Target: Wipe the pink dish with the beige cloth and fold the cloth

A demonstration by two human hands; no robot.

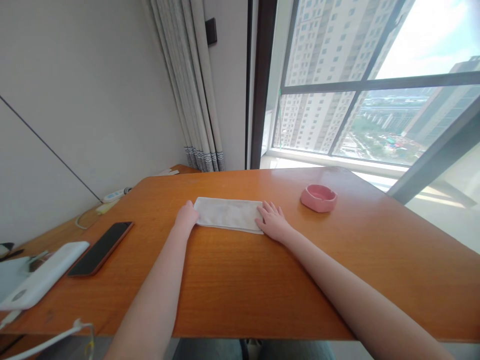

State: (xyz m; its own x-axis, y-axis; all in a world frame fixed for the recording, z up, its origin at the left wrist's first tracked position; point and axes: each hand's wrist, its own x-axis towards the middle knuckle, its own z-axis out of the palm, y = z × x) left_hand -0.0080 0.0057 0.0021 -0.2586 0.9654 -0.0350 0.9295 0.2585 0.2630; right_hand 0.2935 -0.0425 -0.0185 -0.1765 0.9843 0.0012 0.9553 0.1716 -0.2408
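the white cloth [228, 214] may crease if the left hand [186, 215], curled, grip unclear, tugs against the open, flat right hand [275, 221].

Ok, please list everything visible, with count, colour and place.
table: 1, brown, centre
cloth: 1, white, table's middle
ashtray: 1, pink, table's right
phone: 1, black, table's left
oblong device: 1, white, beside phone
wall: 1, grey, left
power strip: 1, white, along wall
cables: several, white, left
clutter: uncounted, mixed, far left
curtain: 1, grey, back
wall box: 1, dark, beside curtain
window: 1, grey frame, upper right
buildings: several, pale, outside
legs: 2, blue, below table
arms: 2, bare, front
left hand: 1, bare, cloth's left end
right hand: 1, bare, cloth's right end
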